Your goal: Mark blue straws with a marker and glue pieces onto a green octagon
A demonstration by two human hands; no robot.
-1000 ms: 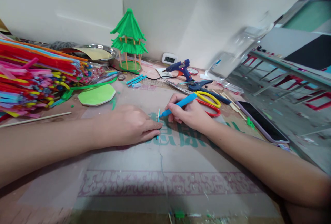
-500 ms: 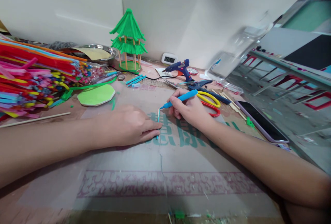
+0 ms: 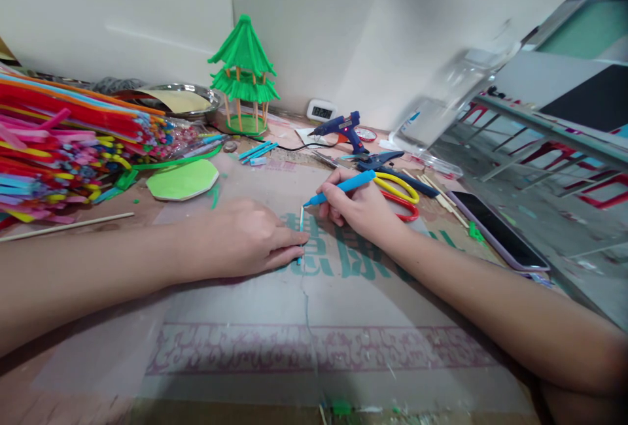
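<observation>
A short thin wooden stick (image 3: 301,221), partly coloured blue, lies on the translucent mat (image 3: 235,307). My left hand (image 3: 245,237) is closed with its fingertips pressed on the stick's lower half, holding it down. In my right hand (image 3: 366,212), between thumb and fingers, is a blue marker (image 3: 349,184). Its tip rests at or very near the far end of the stick, which is still pale there. Just beyond the right hand lie scissors with yellow and red handles (image 3: 400,186). Several blue sticks (image 3: 258,152) are gathered farther back.
A green pagoda model (image 3: 245,78) stands at the back, near a blue glue gun (image 3: 343,129) and a white timer (image 3: 321,110). Bundled pipe cleaners (image 3: 63,144) and a green octagonal piece (image 3: 182,181) occupy the left. A phone (image 3: 495,229) lies by the right edge.
Almost nothing differs. Both hands keep their places, the marker tip staying at the far end of the stick; the view has shifted very slightly.
</observation>
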